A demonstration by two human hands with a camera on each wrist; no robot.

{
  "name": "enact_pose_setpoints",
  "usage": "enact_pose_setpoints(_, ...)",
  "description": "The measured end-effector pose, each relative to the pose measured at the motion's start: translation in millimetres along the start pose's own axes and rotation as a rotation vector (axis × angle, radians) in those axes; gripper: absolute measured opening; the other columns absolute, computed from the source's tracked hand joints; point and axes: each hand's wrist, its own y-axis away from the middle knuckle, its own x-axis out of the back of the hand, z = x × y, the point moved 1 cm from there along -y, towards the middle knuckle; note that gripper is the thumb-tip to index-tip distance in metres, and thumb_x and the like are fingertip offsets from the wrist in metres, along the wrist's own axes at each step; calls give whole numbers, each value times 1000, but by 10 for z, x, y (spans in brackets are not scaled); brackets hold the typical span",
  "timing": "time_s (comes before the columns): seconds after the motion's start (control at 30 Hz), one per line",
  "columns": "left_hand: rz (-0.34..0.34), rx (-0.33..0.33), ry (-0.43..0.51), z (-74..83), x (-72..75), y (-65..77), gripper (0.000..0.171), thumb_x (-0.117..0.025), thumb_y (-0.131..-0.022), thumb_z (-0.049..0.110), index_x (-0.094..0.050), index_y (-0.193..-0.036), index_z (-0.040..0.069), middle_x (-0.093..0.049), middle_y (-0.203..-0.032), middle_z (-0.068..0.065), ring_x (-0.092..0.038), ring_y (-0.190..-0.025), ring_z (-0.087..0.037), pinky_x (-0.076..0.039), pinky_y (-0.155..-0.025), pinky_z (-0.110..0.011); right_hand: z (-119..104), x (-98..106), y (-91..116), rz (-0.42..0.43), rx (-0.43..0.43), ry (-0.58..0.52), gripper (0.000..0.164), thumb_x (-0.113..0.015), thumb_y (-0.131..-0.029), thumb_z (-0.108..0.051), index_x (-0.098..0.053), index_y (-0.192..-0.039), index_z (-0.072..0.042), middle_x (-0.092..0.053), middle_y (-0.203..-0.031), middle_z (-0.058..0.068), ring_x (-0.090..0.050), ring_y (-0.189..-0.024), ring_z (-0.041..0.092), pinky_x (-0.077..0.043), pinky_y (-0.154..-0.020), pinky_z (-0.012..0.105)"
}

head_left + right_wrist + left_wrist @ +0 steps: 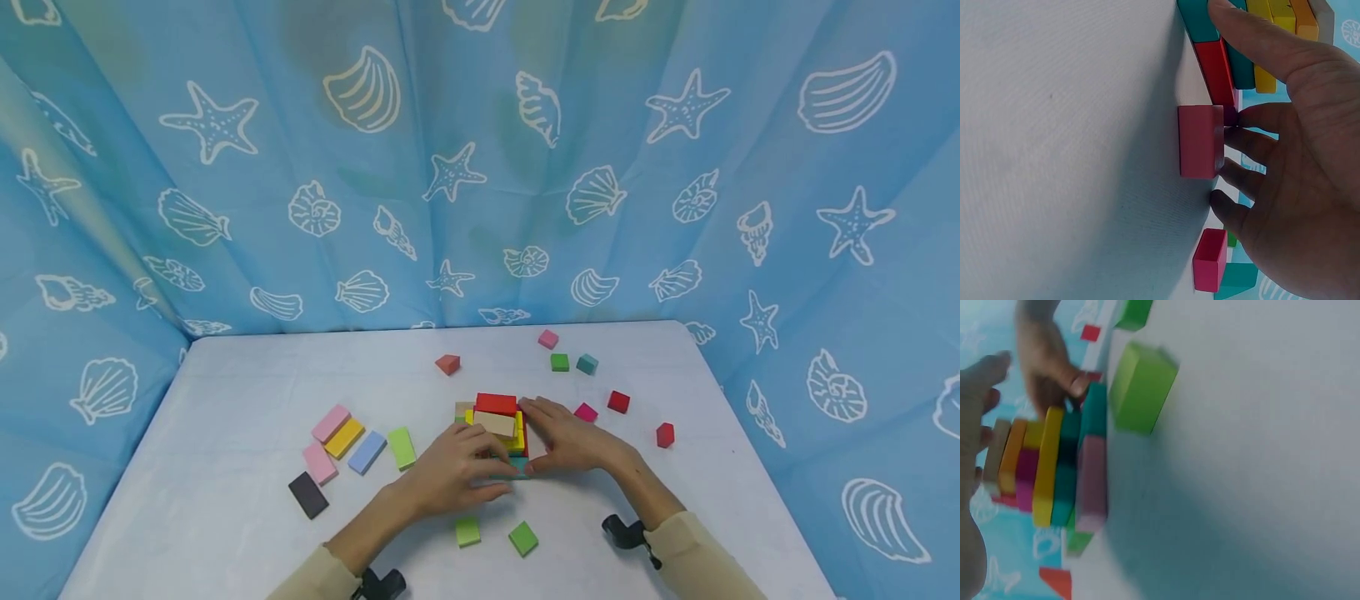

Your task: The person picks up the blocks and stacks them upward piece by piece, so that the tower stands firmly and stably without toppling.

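Observation:
A layered stack of coloured blocks stands mid-table, with a red block (497, 404) and a tan block (495, 423) high on it. Lower layers show a yellow block (1047, 465), teal blocks (1199, 22) and a pink block (1091, 484). My left hand (461, 467) is at the stack's front left, fingers loosely extended across its front and partly hiding it. On the right side, my right hand (570, 437) has its thumb against a front teal block and its other fingers spread along the stack's side. Beyond the thumb, a red block (1215, 72) forms part of that side.
Left of the stack lie pink, yellow, blue (367, 452), light green (402, 448) and black (308, 495) blocks. Two green blocks (523, 539) lie in front. Several small blocks, including a red one (618, 402), are scattered right and behind. A blue curtain (450, 217) surrounds the table.

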Motion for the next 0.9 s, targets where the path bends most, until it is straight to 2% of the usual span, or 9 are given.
enact_pose_setpoints(0.17,117,91,53,-156,202,113,26,-84,-83,28,-79,-108,24,-66,-109,13,-57,-107,-5,-47,-92,-32,9,7,-1,-10,-7,-7,109,-89,-74,-40,-25,-161,-22,-28,-165,5,-19,-153,31,-40,-109,58)
enact_pose_setpoints(0.27,108,189,46,-274,324,206,28,-84,-83,29,-78,-109,25,-66,-107,14,-58,-105,-5,-49,-90,-34,12,18,-6,-9,-2,0,109,-88,-74,-40,-24,-161,-22,-28,-165,5,-19,-153,30,-40,-109,57)
enact_pose_setpoints(0.37,5,342,19,-417,415,321,27,-81,-85,37,-78,-110,28,-67,-106,15,-58,-105,-5,-49,-93,-37,11,26,-12,-7,4,2,110,-88,-74,-40,-24,-161,-22,-28,-165,4,-19,-153,30,-41,-109,57)
enact_pose_setpoints(0.47,-155,486,5,-565,473,450,34,-81,-83,45,-77,-113,30,-66,-112,14,-56,-111,-9,-47,-98,-42,7,29,-16,-6,4,0,110,-88,-74,-40,-24,-161,-22,-28,-165,4,-19,-153,30,-41,-109,57)
enact_pose_setpoints(0.57,-286,575,19,-677,521,589,47,-85,-77,47,-74,-120,32,-64,-123,11,-51,-120,-17,-43,-103,-50,5,23,-20,-9,-3,-1,110,-88,-74,-40,-24,-161,-23,-28,-165,4,-18,-153,30,-41,-109,57)
enact_pose_setpoints(0.63,-344,609,24,-726,552,676,54,-88,-74,46,-71,-124,34,-61,-128,9,-48,-124,-20,-41,-104,-53,5,14,-20,-10,-7,-4,110,-89,-73,-39,-24,-161,-23,-28,-165,4,-19,-153,30,-41,-109,57)
enact_pose_setpoints(0.7,-367,620,17,-761,577,742,55,-89,-74,42,-70,-125,35,-59,-131,8,-47,-125,-21,-41,-104,-53,4,7,-18,-9,-9,-9,111,-89,-73,-39,-24,-161,-23,-28,-165,4,-19,-153,30,-41,-108,58)
enact_pose_setpoints(0.8,-350,611,-9,-794,587,801,46,-89,-76,34,-72,-119,35,-61,-125,8,-51,-120,-19,-44,-99,-48,10,-4,-12,-6,-13,-12,111,-90,-72,-38,-25,-161,-24,-28,-165,4,-19,-153,30,-42,-108,58)
enact_pose_setpoints(0.9,-305,600,-22,-806,571,802,36,-87,-79,34,-75,-113,34,-64,-114,12,-55,-110,-13,-47,-94,-43,12,-9,-9,-2,-16,-15,111,-90,-72,-38,-25,-161,-24,-28,-165,4,-19,-153,30,-42,-108,57)
